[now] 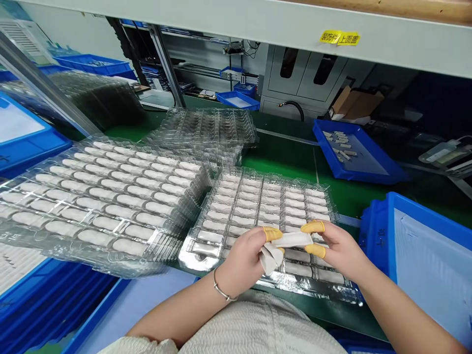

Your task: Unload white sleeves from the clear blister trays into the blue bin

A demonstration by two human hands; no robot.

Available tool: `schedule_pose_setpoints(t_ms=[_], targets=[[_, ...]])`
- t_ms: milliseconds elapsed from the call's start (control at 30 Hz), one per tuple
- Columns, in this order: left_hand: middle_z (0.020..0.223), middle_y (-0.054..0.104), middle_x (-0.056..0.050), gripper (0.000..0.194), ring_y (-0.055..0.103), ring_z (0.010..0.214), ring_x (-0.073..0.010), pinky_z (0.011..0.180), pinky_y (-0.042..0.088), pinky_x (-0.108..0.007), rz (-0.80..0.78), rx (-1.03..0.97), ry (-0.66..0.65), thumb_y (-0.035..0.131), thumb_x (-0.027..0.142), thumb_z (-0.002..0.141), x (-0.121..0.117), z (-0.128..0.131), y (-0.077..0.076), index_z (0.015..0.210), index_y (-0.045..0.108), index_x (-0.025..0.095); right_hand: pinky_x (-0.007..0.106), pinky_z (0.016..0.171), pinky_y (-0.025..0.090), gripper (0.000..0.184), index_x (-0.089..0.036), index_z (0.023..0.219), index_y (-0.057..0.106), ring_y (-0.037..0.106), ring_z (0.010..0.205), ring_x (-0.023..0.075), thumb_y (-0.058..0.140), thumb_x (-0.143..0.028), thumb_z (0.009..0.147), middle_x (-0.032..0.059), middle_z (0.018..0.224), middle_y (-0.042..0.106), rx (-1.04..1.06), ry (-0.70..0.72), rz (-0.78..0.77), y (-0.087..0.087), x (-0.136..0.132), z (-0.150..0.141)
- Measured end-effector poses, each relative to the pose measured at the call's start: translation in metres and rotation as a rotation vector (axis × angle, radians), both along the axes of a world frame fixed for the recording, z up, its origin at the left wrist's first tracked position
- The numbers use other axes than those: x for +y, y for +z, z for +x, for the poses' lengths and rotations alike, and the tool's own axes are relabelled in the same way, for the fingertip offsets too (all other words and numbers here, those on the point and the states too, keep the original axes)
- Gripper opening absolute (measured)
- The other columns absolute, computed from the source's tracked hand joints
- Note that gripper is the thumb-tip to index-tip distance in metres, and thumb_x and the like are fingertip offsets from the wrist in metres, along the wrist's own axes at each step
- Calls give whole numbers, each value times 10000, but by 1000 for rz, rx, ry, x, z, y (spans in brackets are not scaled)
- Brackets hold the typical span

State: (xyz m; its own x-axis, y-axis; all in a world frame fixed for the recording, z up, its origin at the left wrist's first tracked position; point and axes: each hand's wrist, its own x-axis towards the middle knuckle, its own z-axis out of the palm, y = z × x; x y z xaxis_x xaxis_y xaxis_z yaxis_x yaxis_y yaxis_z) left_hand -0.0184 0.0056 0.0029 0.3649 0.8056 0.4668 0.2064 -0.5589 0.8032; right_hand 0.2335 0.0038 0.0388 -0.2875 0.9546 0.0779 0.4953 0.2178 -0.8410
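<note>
My left hand [248, 253], with yellow finger cots on its fingertips, is closed on one end of a small white elongated part [295, 239]. A crumpled white cloth or paper [270, 260] is also tucked in that hand. At the part's other end, my right hand [337, 248] pinches it between thumb and finger, both in yellow cots. Below both hands lies a clear plastic tray [191, 258] with rows of similar white pieces in its pockets. To the left, a taller stack of clear trays [121, 206] carries more white pieces on top.
More clear trays [206, 130] are stacked behind on the green bench [276, 160]. A blue bin [357, 152] with several small pieces stands at the back right, and another blue bin [435, 255] at the right. A labelled shelf beam [258, 24] crosses overhead.
</note>
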Motion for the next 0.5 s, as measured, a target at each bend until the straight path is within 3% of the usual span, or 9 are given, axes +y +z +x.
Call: schedule_pose_setpoints(t_ms=[100, 233, 367, 500], targets=[[867, 704, -52, 135, 661, 811, -186, 735, 534, -303, -405, -103, 18, 681, 253, 798, 1, 5, 7, 915, 682, 185, 308, 715, 499, 261, -221, 870, 686, 602, 780, 193, 730, -470, 803, 35, 832, 641, 148, -87, -174, 0, 3, -2], [724, 676, -18, 214, 626, 694, -152, 652, 494, -259, -905, -274, -88, 733, 357, 739, 4, 11, 13, 816, 680, 165, 271, 612, 451, 363, -196, 751, 659, 537, 633, 144, 753, -547, 753, 2, 669, 586, 321, -139, -374, 2, 6, -9], [673, 658, -5, 343, 601, 651, -124, 642, 479, -234, -1039, -432, -175, 797, 440, 679, 5, 13, 14, 823, 694, 146, 258, 592, 428, 400, -183, 695, 644, 490, 583, 117, 760, -562, 744, -9, 630, 564, 410, -167, -470, 4, 7, -13], [660, 655, -13, 373, 590, 617, -114, 624, 487, -231, -1079, -476, -161, 828, 442, 644, 4, 15, 11, 810, 705, 131, 242, 577, 416, 431, -175, 651, 645, 465, 573, 107, 763, -580, 738, -5, 608, 556, 501, -224, -529, 3, 7, -15]])
